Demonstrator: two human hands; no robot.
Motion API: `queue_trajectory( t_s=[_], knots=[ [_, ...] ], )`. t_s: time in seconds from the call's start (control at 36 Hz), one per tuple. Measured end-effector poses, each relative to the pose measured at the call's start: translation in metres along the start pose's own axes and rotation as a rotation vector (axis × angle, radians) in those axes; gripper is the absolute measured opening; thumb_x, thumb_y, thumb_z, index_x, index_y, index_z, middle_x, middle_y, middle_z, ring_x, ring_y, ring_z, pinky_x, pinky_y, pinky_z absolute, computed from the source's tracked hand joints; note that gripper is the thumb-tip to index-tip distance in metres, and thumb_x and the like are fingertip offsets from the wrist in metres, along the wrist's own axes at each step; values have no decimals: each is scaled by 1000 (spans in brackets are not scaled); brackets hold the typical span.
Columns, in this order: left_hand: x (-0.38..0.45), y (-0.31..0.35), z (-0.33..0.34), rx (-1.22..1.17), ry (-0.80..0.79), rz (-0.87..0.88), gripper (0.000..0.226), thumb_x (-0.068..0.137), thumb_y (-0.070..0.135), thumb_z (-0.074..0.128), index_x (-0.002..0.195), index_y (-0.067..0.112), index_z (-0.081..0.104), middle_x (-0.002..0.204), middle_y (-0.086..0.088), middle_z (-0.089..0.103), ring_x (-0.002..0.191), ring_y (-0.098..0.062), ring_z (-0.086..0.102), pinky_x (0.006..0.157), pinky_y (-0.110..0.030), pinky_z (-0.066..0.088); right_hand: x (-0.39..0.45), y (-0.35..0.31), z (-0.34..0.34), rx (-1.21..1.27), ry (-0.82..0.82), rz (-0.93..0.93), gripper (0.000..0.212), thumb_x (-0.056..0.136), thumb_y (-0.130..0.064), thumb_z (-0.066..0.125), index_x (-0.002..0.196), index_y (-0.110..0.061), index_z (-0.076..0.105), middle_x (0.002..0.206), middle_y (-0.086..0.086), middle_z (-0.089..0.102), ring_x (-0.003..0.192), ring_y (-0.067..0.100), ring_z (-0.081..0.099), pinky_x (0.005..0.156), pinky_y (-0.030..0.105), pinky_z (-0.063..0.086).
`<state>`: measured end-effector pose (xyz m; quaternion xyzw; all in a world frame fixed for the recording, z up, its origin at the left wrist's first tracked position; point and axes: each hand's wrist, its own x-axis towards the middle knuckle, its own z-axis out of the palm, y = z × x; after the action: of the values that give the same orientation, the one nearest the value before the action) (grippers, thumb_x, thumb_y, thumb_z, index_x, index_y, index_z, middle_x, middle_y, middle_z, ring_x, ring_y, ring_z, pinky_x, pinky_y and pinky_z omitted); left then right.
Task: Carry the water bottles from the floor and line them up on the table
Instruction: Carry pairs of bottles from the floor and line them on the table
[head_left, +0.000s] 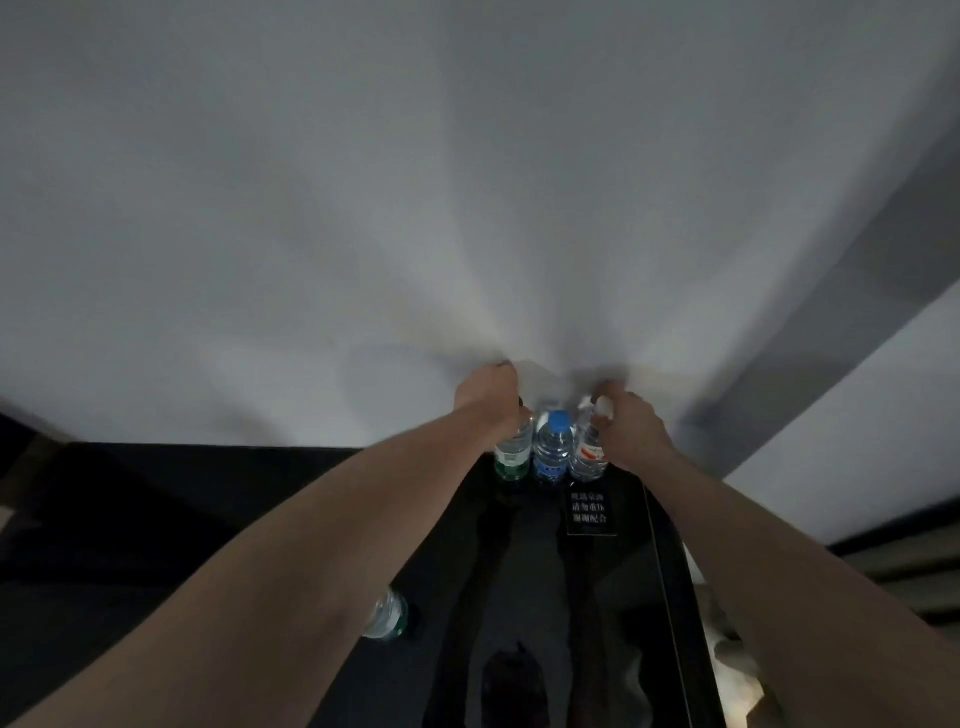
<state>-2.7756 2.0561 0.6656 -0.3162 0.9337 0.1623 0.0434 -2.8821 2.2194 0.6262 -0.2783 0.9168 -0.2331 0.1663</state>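
Observation:
Three water bottles stand side by side at the far end of the glossy black table (524, 571), close to the white wall. My left hand (485, 397) grips the top of the green-labelled bottle (513, 452) on the left. The blue-capped, blue-labelled bottle (554, 448) stands untouched in the middle. My right hand (631, 423) grips the neck of the red-and-white-labelled bottle (588, 451) on the right, its white cap showing by my fingers. Another green-labelled bottle (387, 616) shows below my left forearm, off the table's left side.
A small black sign with white characters (589, 508) stands on the table just in front of the right bottle. The white wall rises directly behind the bottles. Dark floor lies to the left of the table; a pale object sits at the lower right.

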Motion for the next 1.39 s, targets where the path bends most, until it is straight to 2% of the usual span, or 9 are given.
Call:
queue_trajectory(
  t_s=[0.06,0.22,0.39,0.5,0.67,0.83,0.94,1.17,1.39],
  knots=[
    [1,-4,0,-35,-12,28,31,87,27,76,111,13,63,104,-2,66,91,-21,63,76,-32,55,-1,-1,1,-2,3,-4,25,93,-13,54,119,-14,53,110,18,59,100,38,58,77,38,44],
    [-2,-15,2,-106,-41,210,23,87,9,75,108,18,71,114,1,61,99,-18,58,82,-23,45,-3,-3,4,-2,22,10,25,93,-11,52,118,-15,53,109,17,58,99,38,58,74,33,37],
    [-1,-15,3,-96,-29,268,34,89,0,68,118,16,70,125,-2,62,111,-22,60,98,-32,50,-2,-1,3,-5,13,14,24,93,-12,52,117,-17,53,109,15,58,97,36,58,74,32,37],
    [0,-14,4,-75,30,268,29,90,10,71,119,12,68,123,-4,63,110,-23,60,96,-30,50,-1,0,5,1,16,15,23,94,-13,52,116,-17,53,109,15,58,97,36,58,73,31,36],
    [-3,-14,9,-60,86,290,26,92,4,66,118,9,69,119,-6,62,101,-23,63,87,-26,50,1,0,5,54,3,28,25,93,-16,55,118,-19,56,113,15,60,100,34,59,76,30,37],
    [-4,-18,11,-68,113,290,27,93,1,64,118,7,69,119,-7,62,98,-22,63,90,-31,54,3,-4,8,77,12,39,27,93,-18,55,120,-20,56,112,16,60,100,34,58,75,29,37],
    [-6,-18,13,-56,140,300,28,92,1,65,119,8,69,122,-7,62,100,-23,64,89,-28,50,2,-6,8,85,19,42,26,94,-18,55,120,-20,56,112,16,57,88,30,54,74,31,38],
    [-6,-26,11,-45,161,277,27,92,5,66,118,9,69,123,-6,62,101,-24,65,84,-25,46,0,-14,11,118,22,34,28,95,-16,52,122,-21,55,121,16,51,102,38,58,85,37,44],
    [-7,-28,10,-35,138,264,30,91,1,66,120,9,69,124,-8,63,103,-25,65,90,-28,50,-3,-15,9,176,4,9,28,95,-10,52,122,-15,55,120,18,55,97,31,55,78,31,40]
  ],
)
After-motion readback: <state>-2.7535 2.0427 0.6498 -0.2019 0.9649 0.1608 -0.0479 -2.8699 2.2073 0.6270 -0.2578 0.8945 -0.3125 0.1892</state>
